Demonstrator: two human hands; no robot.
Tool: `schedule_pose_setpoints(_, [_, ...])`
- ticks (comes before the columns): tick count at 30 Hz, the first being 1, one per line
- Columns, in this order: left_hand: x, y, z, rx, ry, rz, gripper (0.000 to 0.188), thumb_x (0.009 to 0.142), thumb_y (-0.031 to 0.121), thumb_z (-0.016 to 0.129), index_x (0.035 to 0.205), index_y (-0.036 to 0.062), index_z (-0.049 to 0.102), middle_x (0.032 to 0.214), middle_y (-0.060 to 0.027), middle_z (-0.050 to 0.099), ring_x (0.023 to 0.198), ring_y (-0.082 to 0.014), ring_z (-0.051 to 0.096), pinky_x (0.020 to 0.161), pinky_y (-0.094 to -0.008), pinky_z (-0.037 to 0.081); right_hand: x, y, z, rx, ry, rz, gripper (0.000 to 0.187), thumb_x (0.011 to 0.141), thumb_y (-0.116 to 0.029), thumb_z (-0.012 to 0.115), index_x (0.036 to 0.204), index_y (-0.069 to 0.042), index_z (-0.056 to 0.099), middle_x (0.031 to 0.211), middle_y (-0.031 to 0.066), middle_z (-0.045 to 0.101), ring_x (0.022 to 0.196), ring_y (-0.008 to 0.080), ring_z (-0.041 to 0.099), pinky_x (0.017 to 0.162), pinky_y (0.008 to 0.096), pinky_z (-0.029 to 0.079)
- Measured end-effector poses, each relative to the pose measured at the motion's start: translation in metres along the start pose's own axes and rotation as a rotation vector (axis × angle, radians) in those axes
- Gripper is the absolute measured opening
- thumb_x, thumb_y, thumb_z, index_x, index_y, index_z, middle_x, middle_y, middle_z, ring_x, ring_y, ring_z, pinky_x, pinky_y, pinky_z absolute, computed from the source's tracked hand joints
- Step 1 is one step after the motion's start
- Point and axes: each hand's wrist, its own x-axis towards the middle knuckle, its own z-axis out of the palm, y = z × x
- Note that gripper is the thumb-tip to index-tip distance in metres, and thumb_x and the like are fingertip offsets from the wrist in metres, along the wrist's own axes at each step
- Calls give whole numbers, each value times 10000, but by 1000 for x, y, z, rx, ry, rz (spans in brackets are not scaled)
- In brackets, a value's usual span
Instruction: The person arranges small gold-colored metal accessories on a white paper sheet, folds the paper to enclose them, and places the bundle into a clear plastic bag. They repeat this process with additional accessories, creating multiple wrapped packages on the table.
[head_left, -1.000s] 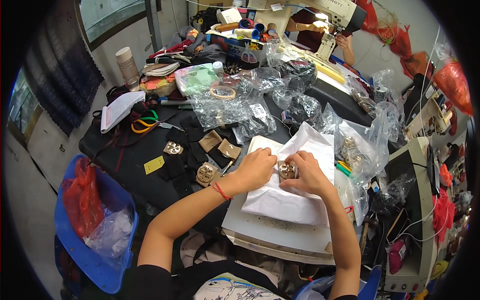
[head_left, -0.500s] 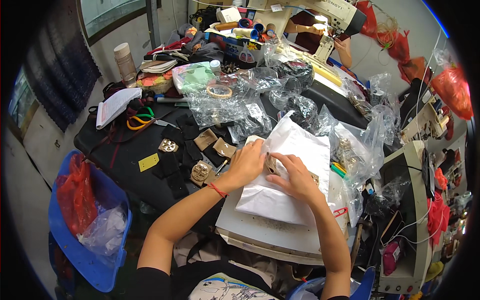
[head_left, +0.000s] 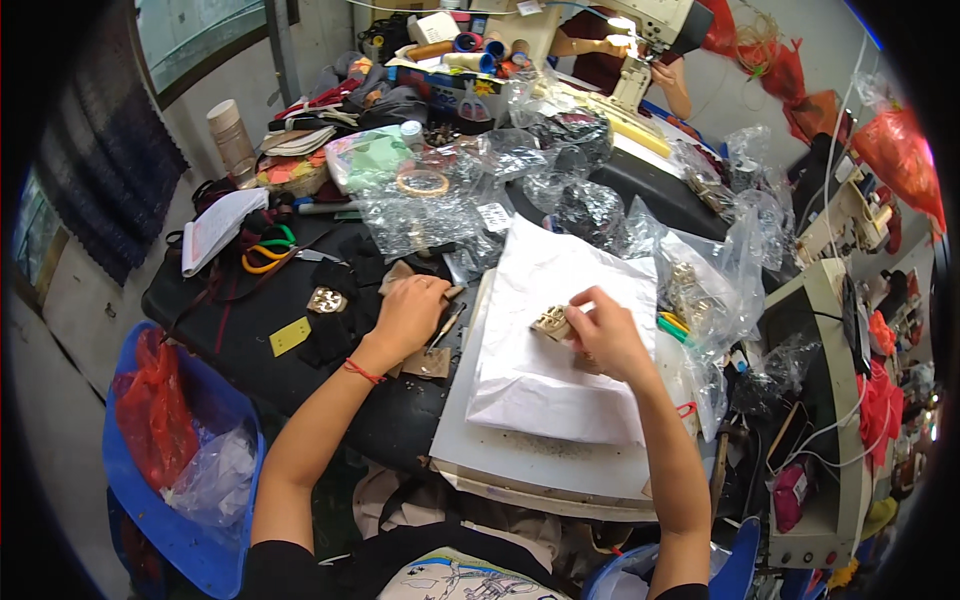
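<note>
My right hand [head_left: 605, 338] is over the white sheet [head_left: 520, 378], fingers pinched on a gold-coloured openwork emblem piece [head_left: 551, 321]. To the left, my left hand [head_left: 412, 315] reaches palm-down over a pile of black strap pieces [head_left: 345, 275] and tan pieces; its fingertips are mostly hidden, so its grip does not show. One tan piece [head_left: 428, 362] lies below that hand. Another gold emblem [head_left: 327, 300] rests on the black pieces. A thin pointed tool [head_left: 450, 325] lies just right of my left hand.
Scissors [head_left: 268, 256] with orange and green handles and a yellow card [head_left: 290, 337] lie on the left. Clear plastic bags [head_left: 430, 210] cover the table's back. A blue bin [head_left: 232, 520] stands lower left. Another person's hand [head_left: 670, 75] is by a sewing machine [head_left: 640, 60].
My left hand has left the white sheet and moved left onto the pile of strap pieces. My right hand stays over the sheet, now plainly pinching the gold emblem piece. The view has shifted slightly.
</note>
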Motion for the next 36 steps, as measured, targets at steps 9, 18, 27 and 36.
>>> schedule_pose_setpoints(9, [23, 65, -17, -776, -179, -410, 409, 815, 124, 719, 1170, -10, 565, 957, -98, 654, 812, -102, 622, 693, -243, 511, -6, 24, -1, -385, -102, -556, 516, 736, -247, 764, 1198, -86, 600, 1300, 135, 557, 1260, 326, 431, 1004, 455, 371])
schedule_pose_setpoints(18, [38, 94, 16, -513, -339, -189, 491, 755, 252, 773, 1145, -4, 621, 1107, -140, 641, 988, -264, 617, 895, -372, 489, -14, 38, -16, -429, -153, -323, 670, 705, -327, 791, 1289, -101, 554, 1283, 132, 556, 1232, 326, 460, 1056, 435, 339])
schedule_pose_setpoints(27, [55, 82, 15, -425, -512, 240, 592, 730, 254, 763, 1269, 82, 587, 1313, -149, 538, 1234, -351, 422, 1053, -427, 360, -32, 64, -47, -389, -211, -226, 665, 707, -272, 787, 1300, -80, 553, 1359, 141, 518, 1235, 325, 456, 1063, 408, 356])
schedule_pose_setpoints(36, [5, 119, -37, -232, -44, 406, 371, 778, 183, 736, 1116, 55, 655, 1199, -128, 592, 1108, -312, 537, 969, -386, 448, -93, 47, -55, -544, 196, -479, 561, 703, -263, 800, 1204, -87, 620, 1261, 124, 565, 1166, 320, 494, 1017, 412, 371])
